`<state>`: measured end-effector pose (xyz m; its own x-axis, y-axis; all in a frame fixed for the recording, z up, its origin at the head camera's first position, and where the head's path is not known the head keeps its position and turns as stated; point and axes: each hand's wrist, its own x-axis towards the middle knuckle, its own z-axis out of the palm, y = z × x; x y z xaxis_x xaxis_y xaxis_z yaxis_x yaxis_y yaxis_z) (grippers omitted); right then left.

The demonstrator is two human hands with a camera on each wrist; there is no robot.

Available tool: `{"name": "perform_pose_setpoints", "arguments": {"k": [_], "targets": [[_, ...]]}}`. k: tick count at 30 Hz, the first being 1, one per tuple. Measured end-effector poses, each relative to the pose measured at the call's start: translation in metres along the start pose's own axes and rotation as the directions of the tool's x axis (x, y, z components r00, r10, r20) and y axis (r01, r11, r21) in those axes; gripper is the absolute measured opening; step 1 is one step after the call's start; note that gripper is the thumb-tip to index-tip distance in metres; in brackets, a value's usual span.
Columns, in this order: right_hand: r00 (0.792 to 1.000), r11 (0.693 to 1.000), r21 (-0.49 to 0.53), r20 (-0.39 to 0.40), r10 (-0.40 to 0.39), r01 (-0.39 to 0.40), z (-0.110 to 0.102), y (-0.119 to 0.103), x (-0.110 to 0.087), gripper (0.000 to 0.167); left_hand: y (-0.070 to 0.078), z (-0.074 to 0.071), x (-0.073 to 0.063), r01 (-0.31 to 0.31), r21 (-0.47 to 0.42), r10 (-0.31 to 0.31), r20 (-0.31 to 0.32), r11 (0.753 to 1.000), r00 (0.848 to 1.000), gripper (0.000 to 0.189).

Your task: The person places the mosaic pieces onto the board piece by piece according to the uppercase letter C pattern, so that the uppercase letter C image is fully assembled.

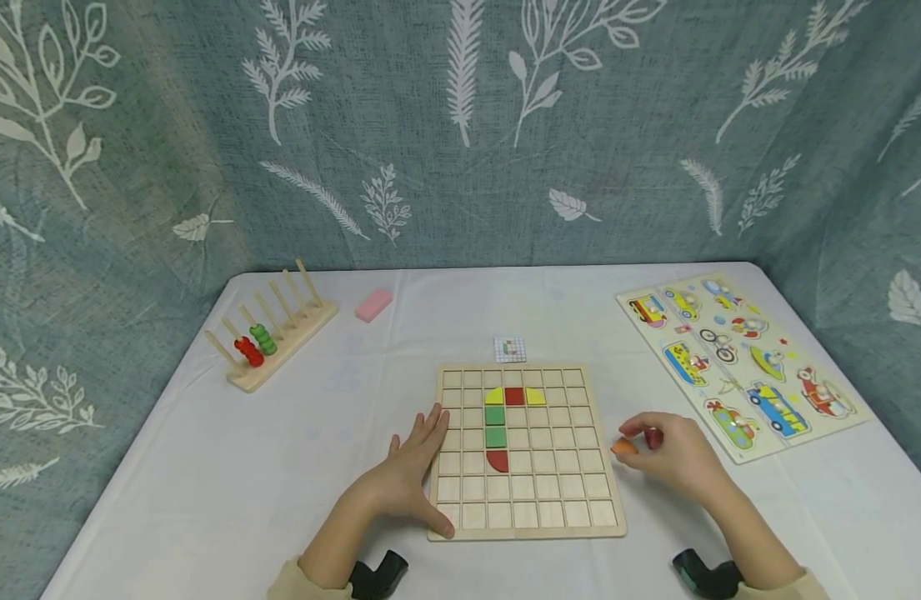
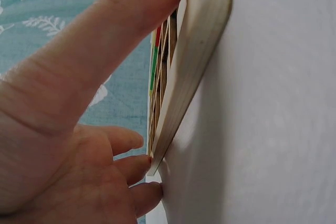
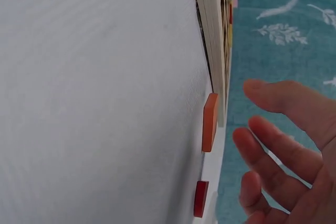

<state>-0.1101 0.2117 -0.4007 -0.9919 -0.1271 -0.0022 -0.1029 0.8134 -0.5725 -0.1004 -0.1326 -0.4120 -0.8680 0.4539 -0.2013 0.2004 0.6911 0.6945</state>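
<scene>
A wooden grid board [image 1: 565, 487] lies flat on the white cloth. Set in its cells are a red square [image 1: 514, 397] between yellow curved pieces [image 1: 535, 397], two green squares [image 1: 495, 437] and a red quarter-round piece [image 1: 498, 461]. My left hand [image 1: 403, 482] rests along the board's left edge, fingers spread, thumb at the near corner. Right of the board, my right hand [image 1: 678, 454] hovers with loosely bent fingers over an orange block [image 3: 210, 123] and a red block [image 3: 200, 199]. Both blocks lie on the cloth, apart from the fingers in the right wrist view.
A small patterned card [image 1: 510, 349] lies behind the board. To the back left are a peg rack [image 1: 291, 346] with red and green beads and a pink block [image 1: 373, 305]. A vehicle picture puzzle [image 1: 738, 367] lies at the right. A patterned curtain [image 1: 430, 183] hangs behind.
</scene>
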Motion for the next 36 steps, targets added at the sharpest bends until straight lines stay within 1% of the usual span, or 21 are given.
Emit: {"name": "perform_pose_setpoints", "arguments": {"k": [9,12,18,23,36], "targets": [[0.995,0.996,-0.029,0.050,0.081,-0.079,0.0007,0.0057,0.0016,0.029,-0.0011,-0.0001,-0.0001,0.003,0.013,-0.003,0.006,1.000,1.000,0.137],[0.993,0.994,-0.053,0.065,0.095,-0.092,0.0018,0.0073,0.0022,0.031,-0.0019,0.0000,0.0000,0.002,0.020,-0.003,0.011,1.000,1.000,0.136],[0.991,0.992,-0.083,0.084,0.102,-0.095,0.0033,0.0088,0.0012,0.033,-0.0025,0.0002,0.0000,-0.007,0.010,0.007,0.009,1.000,1.000,0.137],[0.992,0.991,-0.093,0.083,0.100,-0.092,0.0036,0.0086,0.0006,0.032,-0.0028,0.0004,-0.0003,-0.004,0.012,0.004,0.011,1.000,1.000,0.136],[0.993,0.994,-0.081,0.080,0.085,-0.079,0.0037,0.0088,0.0005,0.030,-0.0037,0.0005,-0.0012,-0.010,0.012,0.010,0.014,1.000,1.000,0.136]]}}
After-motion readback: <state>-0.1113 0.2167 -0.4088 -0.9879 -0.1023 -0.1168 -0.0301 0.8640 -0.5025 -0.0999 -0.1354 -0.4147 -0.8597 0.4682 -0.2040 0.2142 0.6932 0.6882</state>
